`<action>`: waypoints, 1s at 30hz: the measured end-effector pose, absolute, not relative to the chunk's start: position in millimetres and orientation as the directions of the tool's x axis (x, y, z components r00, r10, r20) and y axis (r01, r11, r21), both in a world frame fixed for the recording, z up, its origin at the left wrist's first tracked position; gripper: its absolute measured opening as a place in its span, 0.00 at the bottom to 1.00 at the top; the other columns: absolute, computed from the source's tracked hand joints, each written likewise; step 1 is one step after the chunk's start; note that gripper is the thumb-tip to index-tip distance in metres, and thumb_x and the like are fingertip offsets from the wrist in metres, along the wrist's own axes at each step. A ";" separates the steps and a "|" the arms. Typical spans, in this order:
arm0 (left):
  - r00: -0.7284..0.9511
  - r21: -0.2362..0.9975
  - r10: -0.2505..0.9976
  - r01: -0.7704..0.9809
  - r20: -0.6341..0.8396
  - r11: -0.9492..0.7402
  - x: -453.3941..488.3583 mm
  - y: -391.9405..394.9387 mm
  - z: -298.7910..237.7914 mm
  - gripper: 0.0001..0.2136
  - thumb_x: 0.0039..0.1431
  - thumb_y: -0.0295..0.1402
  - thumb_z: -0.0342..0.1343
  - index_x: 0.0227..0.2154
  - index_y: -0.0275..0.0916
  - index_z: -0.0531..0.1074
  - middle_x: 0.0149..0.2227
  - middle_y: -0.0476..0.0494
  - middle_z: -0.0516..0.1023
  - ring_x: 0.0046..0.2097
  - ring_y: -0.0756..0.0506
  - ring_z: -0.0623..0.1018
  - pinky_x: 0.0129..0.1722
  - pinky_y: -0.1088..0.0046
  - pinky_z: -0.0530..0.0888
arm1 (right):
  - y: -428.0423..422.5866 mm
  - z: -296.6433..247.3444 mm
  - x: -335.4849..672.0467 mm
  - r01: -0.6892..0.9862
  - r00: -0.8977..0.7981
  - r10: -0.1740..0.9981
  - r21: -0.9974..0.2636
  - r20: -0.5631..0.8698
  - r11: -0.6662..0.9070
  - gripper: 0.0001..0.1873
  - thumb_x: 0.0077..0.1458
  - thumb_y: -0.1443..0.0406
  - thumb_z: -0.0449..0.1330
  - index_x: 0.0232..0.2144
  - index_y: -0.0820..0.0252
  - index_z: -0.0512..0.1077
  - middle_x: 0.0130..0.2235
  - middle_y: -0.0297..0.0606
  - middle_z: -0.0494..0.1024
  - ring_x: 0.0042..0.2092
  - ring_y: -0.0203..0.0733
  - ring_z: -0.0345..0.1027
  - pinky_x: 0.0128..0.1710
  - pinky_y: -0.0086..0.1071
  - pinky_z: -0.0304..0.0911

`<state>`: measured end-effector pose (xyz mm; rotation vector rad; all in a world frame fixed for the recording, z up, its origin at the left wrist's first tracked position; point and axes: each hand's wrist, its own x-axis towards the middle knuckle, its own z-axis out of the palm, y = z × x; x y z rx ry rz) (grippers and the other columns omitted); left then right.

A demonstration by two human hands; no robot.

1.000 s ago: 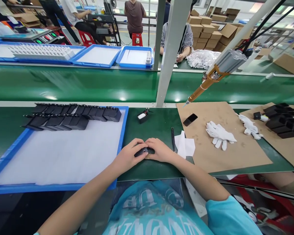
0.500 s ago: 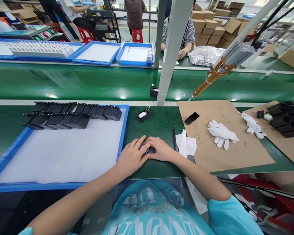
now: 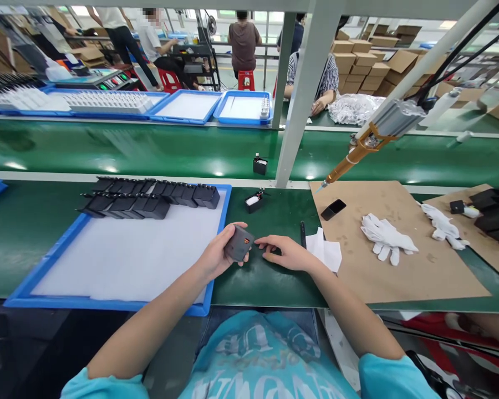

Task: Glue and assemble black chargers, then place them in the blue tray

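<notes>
My left hand (image 3: 220,252) is wrapped round a small dark grey plastic case (image 3: 238,244), held up off the green bench with an orange-marked opening facing me. To its right, my right hand (image 3: 285,252) hovers low over the bench, fingers bent and apart, with nothing seen in it. Just beyond both hands lies a small black box with a white part and wires (image 3: 255,200). Left of my hands, a blue tray (image 3: 149,305) lined with white holds two rows of black cases (image 3: 149,198) along its far side.
A screwdriver-like orange tool (image 3: 349,160) hangs at the right. Below it, brown paper (image 3: 424,282) carries a phone-like black object (image 3: 333,209) and white gloves (image 3: 386,235). A black pen-like stick (image 3: 303,235) and white paper (image 3: 324,249) lie right of my hand. A metal post (image 3: 295,111) stands ahead.
My hands, both on the dark case before, have come apart. The left has lifted and tilted the case; the right has let go and moved slightly right. The view has shifted.
</notes>
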<state>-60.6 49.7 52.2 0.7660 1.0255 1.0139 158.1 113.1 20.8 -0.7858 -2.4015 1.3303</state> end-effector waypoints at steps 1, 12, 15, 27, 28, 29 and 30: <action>0.190 0.857 0.928 -0.359 -0.321 0.370 -60.6 49.9 54.1 0.23 0.59 0.54 0.49 0.48 0.42 0.61 0.28 0.48 0.73 0.23 0.47 0.75 0.19 0.73 0.68 | 112.6 19.9 157.6 0.309 -0.817 0.577 -0.839 0.007 0.447 0.19 0.58 0.66 0.57 0.53 0.57 0.69 0.46 0.40 0.77 0.40 0.38 0.73 0.44 0.35 0.68; 0.089 0.970 0.980 -0.151 -0.178 0.190 -71.7 42.6 62.1 0.22 0.60 0.55 0.45 0.45 0.43 0.62 0.27 0.50 0.70 0.26 0.48 0.72 0.26 0.70 0.68 | 109.3 24.8 156.9 0.311 -0.824 0.567 -0.813 0.028 0.492 0.15 0.61 0.64 0.55 0.50 0.56 0.72 0.45 0.41 0.76 0.40 0.39 0.72 0.43 0.36 0.69; -0.087 0.890 0.996 0.453 -0.008 0.047 -98.4 46.3 57.5 0.18 0.63 0.49 0.46 0.47 0.42 0.65 0.34 0.45 0.75 0.36 0.43 0.75 0.36 0.65 0.71 | 108.7 25.2 156.6 0.322 -0.819 0.574 -0.814 0.016 0.483 0.15 0.62 0.63 0.54 0.50 0.54 0.72 0.46 0.40 0.76 0.40 0.39 0.72 0.43 0.36 0.69; -0.245 -0.023 0.862 0.959 0.444 0.284 -223.2 97.0 30.5 0.23 0.66 0.39 0.42 0.57 0.31 0.64 0.52 0.23 0.69 0.55 0.28 0.65 0.51 0.51 0.58 | 113.3 26.9 156.3 0.386 -0.793 0.606 -0.818 -0.058 0.427 0.16 0.60 0.63 0.54 0.50 0.54 0.72 0.44 0.40 0.78 0.38 0.39 0.72 0.39 0.35 0.70; -0.253 -0.017 0.853 0.956 0.456 0.293 -225.1 96.9 29.2 0.23 0.65 0.39 0.43 0.58 0.32 0.63 0.55 0.23 0.67 0.56 0.28 0.64 0.51 0.50 0.58 | 117.3 32.3 154.6 0.399 -0.784 0.617 -0.811 -0.061 0.427 0.17 0.60 0.63 0.54 0.50 0.54 0.71 0.44 0.40 0.78 0.37 0.39 0.72 0.38 0.35 0.70; -0.262 -0.008 0.846 0.954 0.465 0.300 -226.4 96.5 27.9 0.23 0.65 0.39 0.43 0.59 0.33 0.62 0.56 0.23 0.65 0.57 0.28 0.63 0.51 0.50 0.58 | 123.5 39.2 151.1 0.412 -0.770 0.635 -0.800 -0.050 0.437 0.18 0.60 0.63 0.55 0.51 0.55 0.70 0.45 0.41 0.77 0.37 0.39 0.72 0.37 0.35 0.71; -0.267 0.001 0.841 0.953 0.470 0.302 -227.3 96.0 26.7 0.23 0.65 0.39 0.44 0.60 0.34 0.62 0.58 0.23 0.64 0.57 0.28 0.63 0.51 0.50 0.58 | 132.1 47.3 145.3 0.432 -0.750 0.661 -0.777 -0.028 0.457 0.18 0.60 0.63 0.54 0.53 0.55 0.69 0.46 0.41 0.77 0.37 0.38 0.72 0.37 0.35 0.71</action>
